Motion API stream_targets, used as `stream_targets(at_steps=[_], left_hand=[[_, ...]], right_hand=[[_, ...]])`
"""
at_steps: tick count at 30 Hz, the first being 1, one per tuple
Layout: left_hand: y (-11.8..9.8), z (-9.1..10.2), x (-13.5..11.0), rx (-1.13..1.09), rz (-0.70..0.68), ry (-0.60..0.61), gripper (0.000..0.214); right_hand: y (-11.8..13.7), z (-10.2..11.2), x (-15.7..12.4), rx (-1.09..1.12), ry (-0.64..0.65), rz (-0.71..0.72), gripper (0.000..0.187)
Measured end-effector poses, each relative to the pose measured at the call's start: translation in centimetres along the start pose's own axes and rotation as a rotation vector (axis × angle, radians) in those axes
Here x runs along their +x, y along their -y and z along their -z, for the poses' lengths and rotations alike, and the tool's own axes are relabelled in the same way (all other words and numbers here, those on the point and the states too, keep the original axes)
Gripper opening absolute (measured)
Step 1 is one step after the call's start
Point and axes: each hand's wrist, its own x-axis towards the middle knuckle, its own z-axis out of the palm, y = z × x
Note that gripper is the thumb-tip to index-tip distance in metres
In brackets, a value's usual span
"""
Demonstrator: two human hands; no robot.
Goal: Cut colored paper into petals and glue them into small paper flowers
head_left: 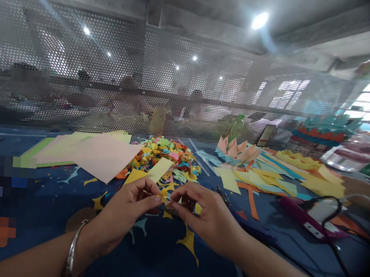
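Between my hands, above the dark blue table, is a small yellow paper flower [163,195]. My left hand [133,200], with a silver bangle at the wrist, pinches it between thumb and fingers. My right hand [203,211] has its thumb and fingertips closed at the flower's right edge; its finer details are too small to make out. Just beyond the hands lies a heap of small colourful paper pieces [174,154], with a pale yellow paper strip [160,169] on its near side. Cut yellow paper scraps [188,242] lie below my hands.
Pink, yellow and green sheets [107,156] are stacked at left. Rightward lie peach paper points [235,149], paper strips [264,178], a dark blue corded tool [254,227] and a purple power strip [312,221]. A perforated metal screen [164,78] stands behind the table.
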Motion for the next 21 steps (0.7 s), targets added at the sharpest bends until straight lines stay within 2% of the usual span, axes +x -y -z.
stream_targets(at_steps=[5,13,21], left_hand=[[0.32,0.19,0.08,-0.012,-0.022,0.021,0.019],[-0.58,0.05,-0.47,0.003,0.017,0.064,0.017],[-0.14,0.18,-0.12,0.057,-0.048,0.078,0.021]], right_hand=[[-0.11,0.01,0.02,-0.026,0.016,0.014,0.011],[0.14,0.07,-0.04,-0.075,0.005,0.087,0.014],[0.0,-0.09,-0.09,-0.07,0.018,0.116,0.015]])
